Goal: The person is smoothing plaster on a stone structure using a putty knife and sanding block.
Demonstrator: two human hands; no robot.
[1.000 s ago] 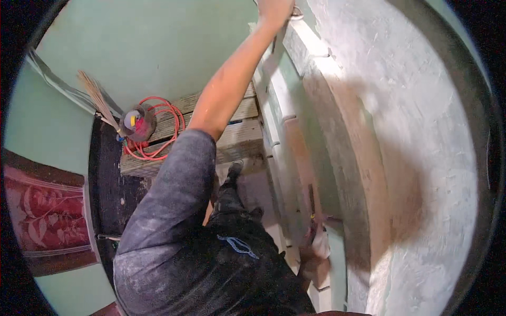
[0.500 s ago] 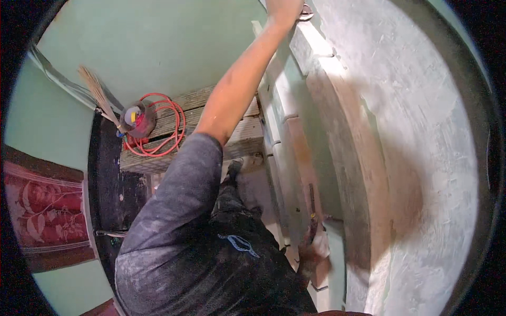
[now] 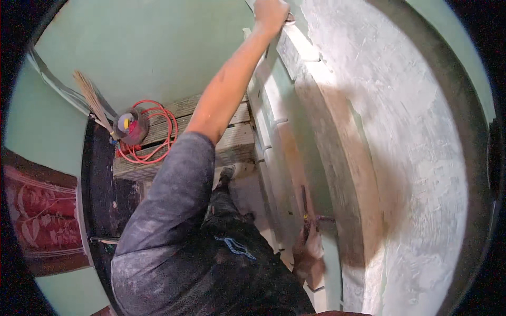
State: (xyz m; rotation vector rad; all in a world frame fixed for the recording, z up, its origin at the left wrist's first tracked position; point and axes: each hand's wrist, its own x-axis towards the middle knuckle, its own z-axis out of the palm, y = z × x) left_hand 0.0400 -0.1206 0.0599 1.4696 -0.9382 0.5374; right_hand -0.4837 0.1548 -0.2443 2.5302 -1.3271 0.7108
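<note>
My left arm stretches to the top, and my left hand (image 3: 271, 15) is closed at the far end of a pale, stepped ledge (image 3: 298, 45). A small shiny metal piece (image 3: 289, 20) shows beside its fingers, mostly hidden by the hand. Low and to the right, my right hand (image 3: 310, 255) is wrapped round a slim tool (image 3: 304, 203) with a dark shaft and a yellow band; its kind is unclear. The tool points away from me, over the green strip between the ledges. The right fingers are shadowed and blurred.
A rough, whitish plastered surface (image 3: 421, 158) curves along the right. On a slatted wooden bench (image 3: 232, 139) at the left stand a bucket (image 3: 138, 130), a red hose or cable (image 3: 171, 124) and a stick broom (image 3: 89, 95). A red patterned curtain (image 3: 45, 213) hangs far left.
The whole view has shifted slightly, with most things sitting a little further left. My left hand stays at the ledge's far end. The right hand with its tool shows slightly higher beside the ledge.
</note>
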